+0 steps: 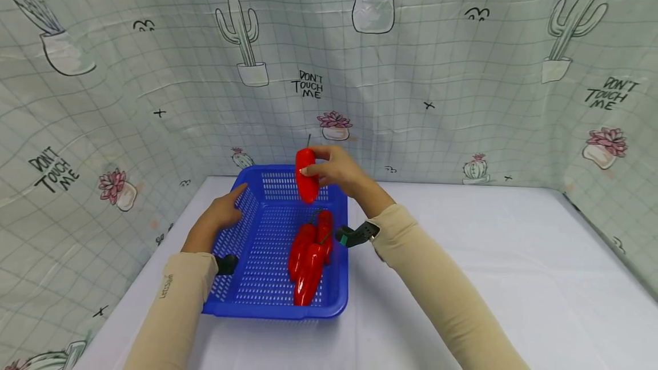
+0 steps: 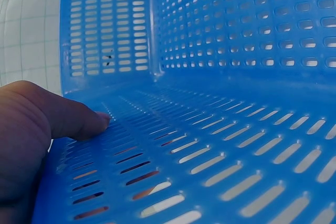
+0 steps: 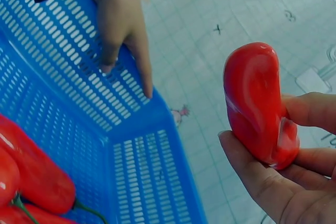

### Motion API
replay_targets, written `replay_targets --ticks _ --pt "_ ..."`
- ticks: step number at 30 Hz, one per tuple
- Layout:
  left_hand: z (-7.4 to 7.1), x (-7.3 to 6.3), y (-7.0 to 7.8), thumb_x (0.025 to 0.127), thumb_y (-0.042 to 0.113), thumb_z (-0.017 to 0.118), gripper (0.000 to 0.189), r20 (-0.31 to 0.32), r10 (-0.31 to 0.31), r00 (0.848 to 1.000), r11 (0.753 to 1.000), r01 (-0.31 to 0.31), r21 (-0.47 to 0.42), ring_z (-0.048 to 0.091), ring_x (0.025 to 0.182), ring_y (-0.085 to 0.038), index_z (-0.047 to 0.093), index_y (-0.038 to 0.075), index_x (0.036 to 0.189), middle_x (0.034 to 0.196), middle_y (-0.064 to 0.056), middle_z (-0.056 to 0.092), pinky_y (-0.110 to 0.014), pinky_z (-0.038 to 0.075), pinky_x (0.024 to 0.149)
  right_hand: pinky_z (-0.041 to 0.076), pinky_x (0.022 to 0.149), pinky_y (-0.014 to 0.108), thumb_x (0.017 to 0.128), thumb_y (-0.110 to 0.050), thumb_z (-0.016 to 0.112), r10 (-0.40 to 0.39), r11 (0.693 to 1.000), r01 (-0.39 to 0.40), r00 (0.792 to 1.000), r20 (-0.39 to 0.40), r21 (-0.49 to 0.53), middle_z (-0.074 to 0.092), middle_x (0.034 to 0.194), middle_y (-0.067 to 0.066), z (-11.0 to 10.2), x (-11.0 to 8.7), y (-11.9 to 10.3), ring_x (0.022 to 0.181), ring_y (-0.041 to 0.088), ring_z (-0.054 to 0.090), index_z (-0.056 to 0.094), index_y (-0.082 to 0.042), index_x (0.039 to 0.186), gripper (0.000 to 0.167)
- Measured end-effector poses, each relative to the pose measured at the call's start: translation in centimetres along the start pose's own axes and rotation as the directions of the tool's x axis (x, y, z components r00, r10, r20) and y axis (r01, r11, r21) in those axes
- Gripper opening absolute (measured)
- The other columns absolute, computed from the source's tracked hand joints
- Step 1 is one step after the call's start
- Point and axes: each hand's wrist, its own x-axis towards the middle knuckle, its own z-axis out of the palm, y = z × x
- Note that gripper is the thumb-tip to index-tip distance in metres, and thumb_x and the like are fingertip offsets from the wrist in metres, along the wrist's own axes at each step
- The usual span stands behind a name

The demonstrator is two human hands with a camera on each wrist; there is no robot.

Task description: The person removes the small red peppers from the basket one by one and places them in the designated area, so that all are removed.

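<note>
My right hand [image 1: 339, 171] pinches a shiny red chili pepper [image 1: 306, 179] between thumb and fingers, above the far end of a blue plastic basket [image 1: 295, 312]. In the right wrist view this pepper [image 3: 253, 98] stands roughly upright in the fingers. My left hand [image 1: 222, 213] grips the basket's left side wall. The left wrist view puts its thumb [image 2: 86, 121] inside the wall, with parts of the fingers showing through the slots. Several more red peppers [image 1: 309, 273] with thin green stems lie together along the basket's right side.
The basket rests on a white table [image 1: 462, 256]. Behind and at both sides hangs a pale checked cloth [image 1: 411, 67] printed with cacti and lettering. Dark bands with small devices [image 1: 358, 234] sit on both wrists.
</note>
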Motion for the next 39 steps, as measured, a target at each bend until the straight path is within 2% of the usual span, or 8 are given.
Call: replay_targets --ticks 5,10,15,22,25,31,35,39 --pt "0.0 -0.3 0.1 0.082 -0.004 0.045 0.078 0.003 -0.016 1.000 1.000 0.016 -0.007 0.047 0.124 -0.054 0.018 0.001 0.154 0.147 -0.039 0.032 -0.060 0.046 0.097 0.056 0.087 0.046 0.087 -0.004 0.067 -0.002 1.000 0.002 1.000 -0.001 -0.016 0.051 0.143 0.018 -1.4 -0.6 0.3 0.114 0.037 0.062 0.042 -0.002 0.147 0.065" --pt "-0.1 -0.4 -0.1 0.082 -0.004 0.044 0.078 0.012 -0.026 1.000 1.000 0.026 -0.016 0.049 0.121 -0.054 0.017 0.003 0.155 0.147 -0.040 0.032 -0.060 0.047 0.096 0.056 0.088 0.046 0.086 -0.005 0.069 0.021 0.999 -0.022 0.999 -0.034 -0.028 0.048 0.145 0.016 -2.9 -1.0 0.7 0.116 0.037 0.060 0.042 -0.004 0.148 0.067" --pt "-0.1 -0.7 -0.4 0.080 -0.004 0.044 0.078 -0.001 0.000 1.000 1.000 0.000 -0.010 0.048 0.122 -0.054 0.018 0.001 0.154 0.146 -0.040 0.033 -0.061 0.045 0.098 0.056 0.087 0.046 0.086 -0.004 0.068 0.024 0.999 -0.025 0.999 -0.042 -0.028 0.043 0.149 0.017 -4.4 -1.6 1.1 0.118 0.039 0.058 0.038 -0.003 0.149 0.070" --pt "0.2 -0.8 -0.6 0.080 -0.003 0.045 0.079 -0.002 0.014 1.000 1.000 -0.014 -0.026 0.056 0.106 -0.047 0.019 0.002 0.154 0.145 -0.040 0.036 -0.056 0.052 0.087 0.056 0.086 0.047 0.086 -0.004 0.068 0.047 0.995 -0.053 0.996 -0.075 -0.079 0.041 0.151 0.019 -6.8 -2.5 1.9 0.117 0.040 0.058 0.036 0.000 0.150 0.071" --pt "-0.1 -0.7 -0.4 0.080 -0.003 0.045 0.078 -0.007 0.021 1.000 1.000 -0.021 -0.002 0.054 0.113 -0.050 0.019 0.001 0.154 0.145 -0.040 0.035 -0.059 0.049 0.092 0.056 0.085 0.047 0.087 -0.005 0.068 0.058 0.992 -0.067 0.995 -0.083 -0.107 0.041 0.151 0.020 -7.7 -2.8 2.4 0.117 0.041 0.058 0.035 -0.001 0.150 0.072" --pt "-0.1 -0.5 0.2 0.082 -0.005 0.041 0.077 0.009 0.009 1.000 1.000 -0.009 0.014 0.040 0.131 -0.055 0.017 0.000 0.155 0.148 -0.038 0.032 -0.062 0.040 0.103 0.057 0.085 0.045 0.086 -0.008 0.068 0.078 0.984 -0.095 0.991 -0.111 -0.151 0.044 0.147 0.021 -10.0 -3.9 3.8 0.116 0.040 0.058 0.035 -0.002 0.151 0.073" --pt "0.0 -0.4 0.5 0.082 -0.005 0.041 0.077 0.016 0.006 1.000 1.000 -0.007 0.015 0.039 0.132 -0.055 0.017 0.001 0.155 0.148 -0.038 0.032 -0.062 0.038 0.105 0.057 0.085 0.044 0.087 -0.010 0.068 0.090 0.975 -0.114 0.987 -0.129 -0.189 0.047 0.143 0.023 -11.6 -4.7 4.7 0.114 0.039 0.058 0.036 -0.001 0.150 0.071" --pt "-0.1 -0.6 0.5 0.081 -0.004 0.043 0.077 0.007 0.009 1.000 0.999 -0.009 0.038 0.040 0.131 -0.055 0.018 0.000 0.154 0.147 -0.039 0.032 -0.062 0.039 0.104 0.057 0.086 0.042 0.089 -0.011 0.066 0.098 0.976 -0.122 0.986 -0.134 -0.179 0.045 0.146 0.022 -12.3 -5.3 5.7 0.110 0.039 0.061 0.036 -0.001 0.150 0.069"
